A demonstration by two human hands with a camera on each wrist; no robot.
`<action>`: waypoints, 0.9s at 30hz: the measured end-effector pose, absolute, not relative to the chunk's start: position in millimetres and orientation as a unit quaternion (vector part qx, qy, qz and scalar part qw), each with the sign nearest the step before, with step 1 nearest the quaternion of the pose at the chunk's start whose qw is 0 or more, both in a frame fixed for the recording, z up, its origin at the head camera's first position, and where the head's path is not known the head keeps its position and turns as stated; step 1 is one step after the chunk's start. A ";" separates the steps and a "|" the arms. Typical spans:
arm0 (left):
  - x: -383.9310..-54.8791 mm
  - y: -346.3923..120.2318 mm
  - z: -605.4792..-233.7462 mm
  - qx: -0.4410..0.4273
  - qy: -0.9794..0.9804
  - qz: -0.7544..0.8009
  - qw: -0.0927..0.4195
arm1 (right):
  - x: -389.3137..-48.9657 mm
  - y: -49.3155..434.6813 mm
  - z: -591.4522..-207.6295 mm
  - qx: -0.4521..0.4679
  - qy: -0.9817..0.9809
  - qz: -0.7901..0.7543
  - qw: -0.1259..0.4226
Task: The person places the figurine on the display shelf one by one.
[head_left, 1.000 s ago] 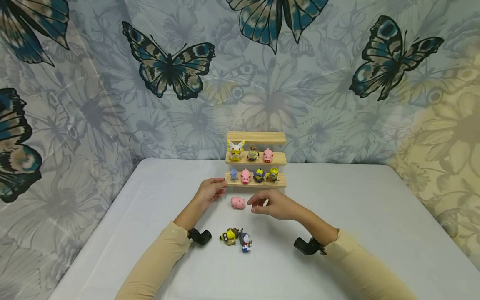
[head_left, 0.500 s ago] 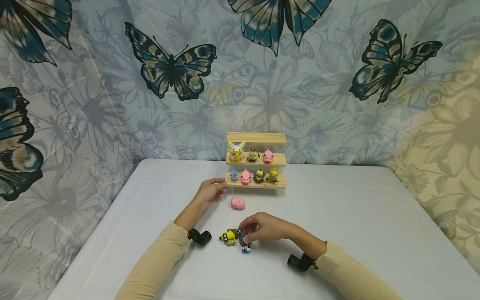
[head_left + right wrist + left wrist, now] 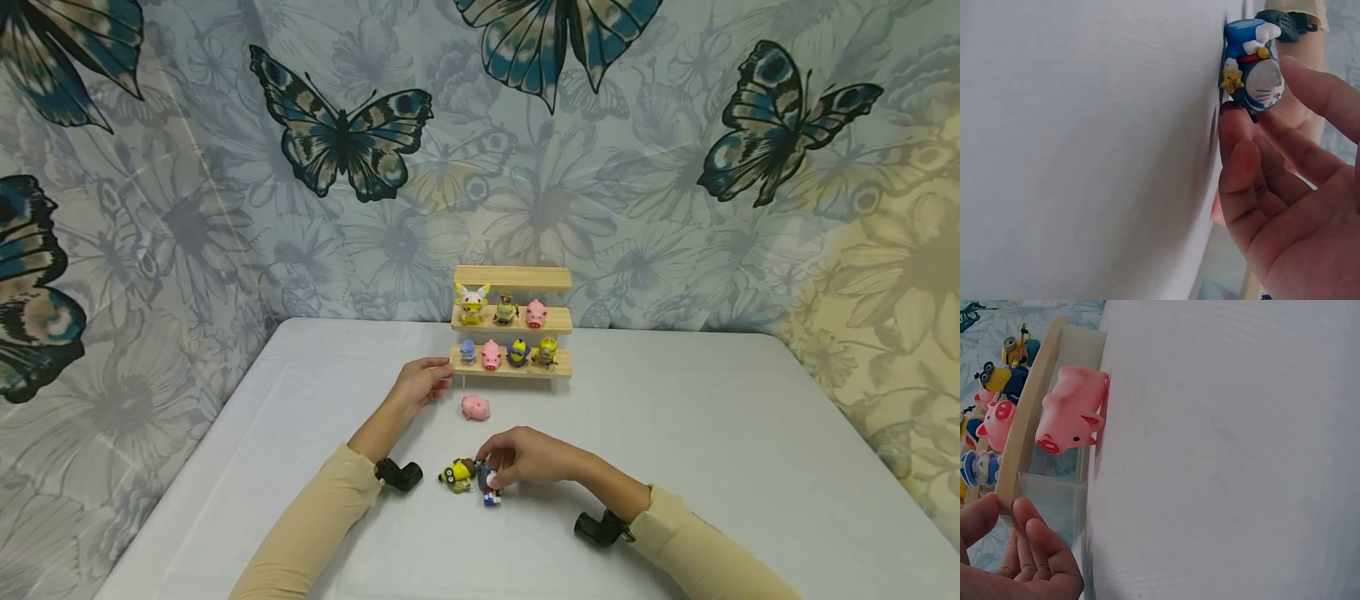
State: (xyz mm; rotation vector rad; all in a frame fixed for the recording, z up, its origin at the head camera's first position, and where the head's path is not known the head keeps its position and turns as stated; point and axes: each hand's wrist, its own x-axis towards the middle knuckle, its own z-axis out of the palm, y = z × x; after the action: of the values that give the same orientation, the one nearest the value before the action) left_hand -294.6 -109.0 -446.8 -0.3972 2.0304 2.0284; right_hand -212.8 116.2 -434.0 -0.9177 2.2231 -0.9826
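Observation:
My left hand (image 3: pixel 423 385) pinches the left end of the lower board of a wooden tiered display shelf (image 3: pixel 517 373), thumb above and forefinger below in the left wrist view. A blue-and-white cat figurine (image 3: pixel 1265 75) with a yellow star lies on the white table. Around its head, my right hand (image 3: pixel 536 456) has thumb and fingertips, partly covering it in the head view. Touching distance to its left lies a yellow minion figurine (image 3: pixel 456 473). A pink pig figurine (image 3: pixel 476 407) lies on its side before the shelf.
The lower board carries a small blue figurine (image 3: pixel 468 352), a pink pig (image 3: pixel 491 356) and two minions. On the middle board stand a yellow figurine with white ears (image 3: pixel 472 305), a minion and another pig (image 3: pixel 536 313). A butterfly-patterned cloth (image 3: pixel 600 208) hangs behind the table.
My right hand has come from beside the loose pig toward me, down to the cat figurine, and its fingers have closed around it. My left hand stays on the shelf.

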 end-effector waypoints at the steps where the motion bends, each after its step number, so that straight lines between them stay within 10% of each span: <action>1: -294.4 -109.1 -446.4 -0.137 0.696 0.694 0.122 | -212.6 116.1 -434.2 -0.339 0.824 -0.366 0.269; 27: -294.2 -109.6 -448.7 -0.131 0.694 0.698 0.121 | -205.6 107.2 -437.0 -0.277 0.827 -0.388 0.297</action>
State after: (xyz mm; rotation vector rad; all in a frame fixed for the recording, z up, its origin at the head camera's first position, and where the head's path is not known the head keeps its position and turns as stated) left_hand -294.2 -109.6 -448.7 -0.3827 2.0274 2.0375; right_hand -205.6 107.2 -437.0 -0.7373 2.1985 -1.0324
